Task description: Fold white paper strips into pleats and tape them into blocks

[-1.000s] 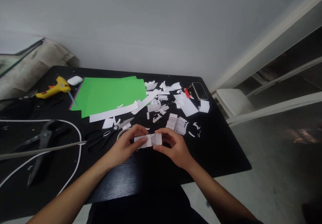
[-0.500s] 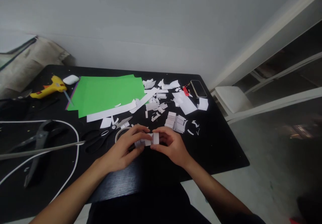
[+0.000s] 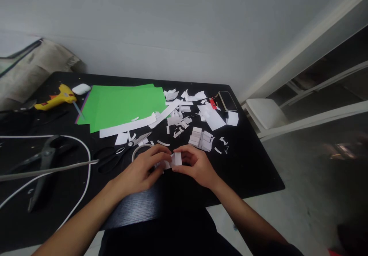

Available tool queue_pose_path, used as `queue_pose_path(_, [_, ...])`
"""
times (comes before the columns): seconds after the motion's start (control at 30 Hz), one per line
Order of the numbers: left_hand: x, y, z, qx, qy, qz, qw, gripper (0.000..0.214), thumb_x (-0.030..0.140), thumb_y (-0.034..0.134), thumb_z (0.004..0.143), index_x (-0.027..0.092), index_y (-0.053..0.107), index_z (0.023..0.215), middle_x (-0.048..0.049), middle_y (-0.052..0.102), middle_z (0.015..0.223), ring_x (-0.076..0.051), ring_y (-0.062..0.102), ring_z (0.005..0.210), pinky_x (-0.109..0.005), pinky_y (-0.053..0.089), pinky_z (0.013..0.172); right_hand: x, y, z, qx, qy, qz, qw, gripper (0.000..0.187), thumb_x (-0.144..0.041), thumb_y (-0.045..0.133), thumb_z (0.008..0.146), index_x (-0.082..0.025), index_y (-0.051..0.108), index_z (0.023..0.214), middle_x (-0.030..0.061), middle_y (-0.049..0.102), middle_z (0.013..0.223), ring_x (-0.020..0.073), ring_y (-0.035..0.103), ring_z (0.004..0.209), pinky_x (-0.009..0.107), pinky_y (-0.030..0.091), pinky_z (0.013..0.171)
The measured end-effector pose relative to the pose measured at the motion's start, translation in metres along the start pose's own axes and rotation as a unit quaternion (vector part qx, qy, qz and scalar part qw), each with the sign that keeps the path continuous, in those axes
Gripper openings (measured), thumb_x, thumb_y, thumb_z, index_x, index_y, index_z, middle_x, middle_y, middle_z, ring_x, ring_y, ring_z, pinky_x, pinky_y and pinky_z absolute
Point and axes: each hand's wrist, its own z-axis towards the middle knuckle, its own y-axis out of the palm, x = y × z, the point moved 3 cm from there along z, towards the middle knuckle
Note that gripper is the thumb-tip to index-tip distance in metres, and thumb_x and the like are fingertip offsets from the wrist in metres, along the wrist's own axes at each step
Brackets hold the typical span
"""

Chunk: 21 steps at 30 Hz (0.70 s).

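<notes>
Both hands meet over the front middle of a black table (image 3: 253, 164). My left hand (image 3: 140, 169) and my right hand (image 3: 195, 166) pinch a small folded piece of white paper (image 3: 174, 159) between their fingertips. The paper shows only partly between the fingers. A roll of clear tape (image 3: 138, 151) lies just behind my left hand, and black-handled scissors (image 3: 120, 153) lie to its left. A stack of small white paper pieces (image 3: 201, 139) sits just beyond my right hand.
Green paper sheets (image 3: 120, 104) lie at the back with long white strips (image 3: 129, 126) and several scraps. A yellow glue gun (image 3: 56, 98), a white earbud case (image 3: 81, 88), pliers (image 3: 43, 160), a white cable (image 3: 83, 171) and a phone (image 3: 227, 100) are on the table. A white stool (image 3: 266, 114) stands at right.
The paper piece has been folded shorter, and my hands have drawn closer together around it. The view has shifted slightly.
</notes>
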Motion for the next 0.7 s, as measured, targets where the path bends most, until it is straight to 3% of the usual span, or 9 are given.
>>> queue_pose_path(0.33, [-0.0008, -0.0022, -0.0010, 0.069, 0.009, 0.017, 0.997, 0.023, 0.023, 0.067, 0.094, 0.024, 0.059, 0.115, -0.0098, 0.064, 0.124, -0.024, 0.065, 0.111, -0.040, 0.055, 0.092, 0.0026, 0.0004, -0.0024, 0.013, 0.023, 0.072, 0.997, 0.051, -0.023, 0.096, 0.062, -0.024, 0.070, 0.106, 0.0010, 0.076, 0.100, 0.0198, 0.075, 0.093, 0.039, 0.063, 0.093])
queue_pose_path(0.7, [-0.0006, -0.0019, 0.0001, 0.095, 0.009, 0.004, 0.995, 0.017, 0.025, 0.069, 0.095, 0.023, 0.063, 0.111, -0.0079, 0.066, 0.118, -0.021, 0.066, 0.106, -0.037, 0.055, 0.091, 0.0032, 0.0019, -0.0041, 0.016, 0.006, 0.074, 0.997, 0.049, -0.027, 0.095, 0.064, -0.025, 0.071, 0.107, 0.0024, 0.075, 0.103, 0.0213, 0.074, 0.099, 0.041, 0.062, 0.095])
